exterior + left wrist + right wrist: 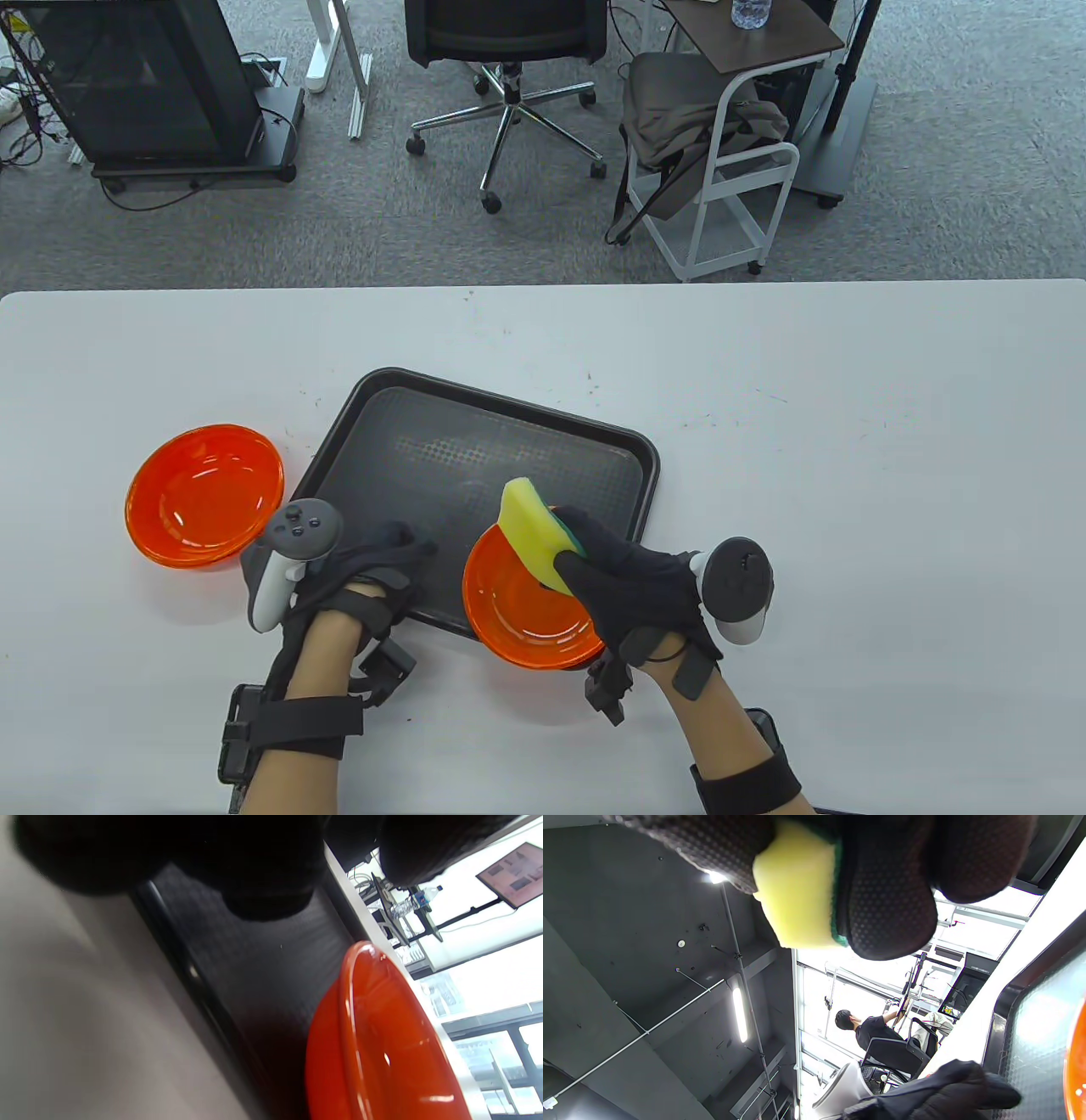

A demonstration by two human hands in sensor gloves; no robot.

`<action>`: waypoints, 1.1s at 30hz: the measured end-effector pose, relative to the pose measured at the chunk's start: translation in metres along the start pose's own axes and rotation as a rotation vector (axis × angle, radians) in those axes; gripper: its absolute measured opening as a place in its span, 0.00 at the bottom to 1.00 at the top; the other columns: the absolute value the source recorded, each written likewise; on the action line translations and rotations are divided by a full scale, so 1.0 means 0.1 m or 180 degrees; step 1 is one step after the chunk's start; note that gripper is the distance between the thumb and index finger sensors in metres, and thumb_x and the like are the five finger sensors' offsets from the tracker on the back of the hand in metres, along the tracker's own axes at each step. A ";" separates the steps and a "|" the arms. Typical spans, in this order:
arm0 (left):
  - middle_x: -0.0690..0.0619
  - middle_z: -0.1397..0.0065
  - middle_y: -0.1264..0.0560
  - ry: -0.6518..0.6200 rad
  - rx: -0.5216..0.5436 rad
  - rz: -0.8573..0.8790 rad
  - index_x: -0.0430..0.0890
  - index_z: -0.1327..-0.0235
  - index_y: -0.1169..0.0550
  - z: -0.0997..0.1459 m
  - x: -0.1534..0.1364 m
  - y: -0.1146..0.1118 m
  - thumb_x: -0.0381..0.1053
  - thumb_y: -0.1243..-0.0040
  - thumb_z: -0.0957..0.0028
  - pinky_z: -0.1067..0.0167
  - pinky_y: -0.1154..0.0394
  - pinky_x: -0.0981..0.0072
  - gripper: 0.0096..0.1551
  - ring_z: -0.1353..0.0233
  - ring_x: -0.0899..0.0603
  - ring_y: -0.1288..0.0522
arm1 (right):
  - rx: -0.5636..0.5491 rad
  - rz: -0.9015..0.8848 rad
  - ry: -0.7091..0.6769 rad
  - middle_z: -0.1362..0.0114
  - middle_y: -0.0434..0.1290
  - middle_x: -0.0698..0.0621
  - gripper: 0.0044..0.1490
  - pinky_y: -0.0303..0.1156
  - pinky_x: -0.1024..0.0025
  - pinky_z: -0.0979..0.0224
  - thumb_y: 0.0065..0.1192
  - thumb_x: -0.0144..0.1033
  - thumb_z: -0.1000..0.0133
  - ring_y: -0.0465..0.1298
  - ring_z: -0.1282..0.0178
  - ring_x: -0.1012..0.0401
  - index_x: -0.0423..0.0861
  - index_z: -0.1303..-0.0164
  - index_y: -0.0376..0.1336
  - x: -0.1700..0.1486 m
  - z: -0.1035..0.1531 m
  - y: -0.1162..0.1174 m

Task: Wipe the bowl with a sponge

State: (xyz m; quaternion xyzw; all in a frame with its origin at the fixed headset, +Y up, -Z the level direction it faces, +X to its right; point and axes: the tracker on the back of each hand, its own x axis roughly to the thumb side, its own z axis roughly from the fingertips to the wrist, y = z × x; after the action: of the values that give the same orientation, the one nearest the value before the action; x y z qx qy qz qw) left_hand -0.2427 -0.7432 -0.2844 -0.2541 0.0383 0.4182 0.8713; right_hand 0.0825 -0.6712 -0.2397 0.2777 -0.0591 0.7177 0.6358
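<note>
Your right hand (632, 586) grips the yellow sponge (534, 531), green scouring face toward the fingers (886, 899), thumb on the yellow side; the sponge stands tilted above the far rim of the orange bowl (530, 607); whether it touches the rim you cannot tell. That bowl sits on the near right corner of the dark tray (475, 450), overhanging its near edge. Your left hand (373, 569) rests on the tray's near left edge, fingers extended and together, holding nothing, just left of the bowl. A second orange bowl (204, 497) lies on the white tabletop (848, 475), beside the tray's left edge.
</note>
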 end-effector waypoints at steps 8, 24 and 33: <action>0.46 0.52 0.20 0.0001 -0.0200 -0.0381 0.40 0.25 0.40 -0.10 0.10 -0.29 0.68 0.36 0.45 0.67 0.17 0.58 0.49 0.68 0.49 0.18 | 0.0023 0.0016 0.0012 0.37 0.77 0.33 0.33 0.74 0.42 0.43 0.63 0.40 0.38 0.83 0.51 0.47 0.34 0.32 0.57 -0.01 0.00 0.01; 0.52 0.58 0.18 -0.0276 -0.0110 -0.0452 0.41 0.30 0.33 -0.22 0.17 -0.53 0.58 0.36 0.44 0.72 0.16 0.62 0.36 0.74 0.53 0.17 | 0.0040 0.0076 0.0022 0.37 0.77 0.33 0.32 0.74 0.42 0.43 0.63 0.40 0.38 0.83 0.51 0.47 0.35 0.32 0.57 -0.01 -0.01 0.00; 0.49 0.59 0.18 -0.0457 -0.0042 -0.0263 0.40 0.31 0.33 -0.15 0.24 -0.44 0.56 0.38 0.44 0.72 0.16 0.62 0.34 0.74 0.53 0.17 | 0.0058 0.0122 0.0045 0.37 0.77 0.33 0.33 0.74 0.42 0.43 0.63 0.40 0.39 0.83 0.50 0.47 0.35 0.32 0.57 -0.02 -0.01 0.00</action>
State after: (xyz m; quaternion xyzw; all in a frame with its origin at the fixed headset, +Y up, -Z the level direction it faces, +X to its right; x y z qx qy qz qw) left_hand -0.1919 -0.7563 -0.2863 -0.2306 -0.0376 0.3992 0.8866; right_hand 0.0824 -0.6727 -0.2414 0.2773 -0.0534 0.7323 0.6197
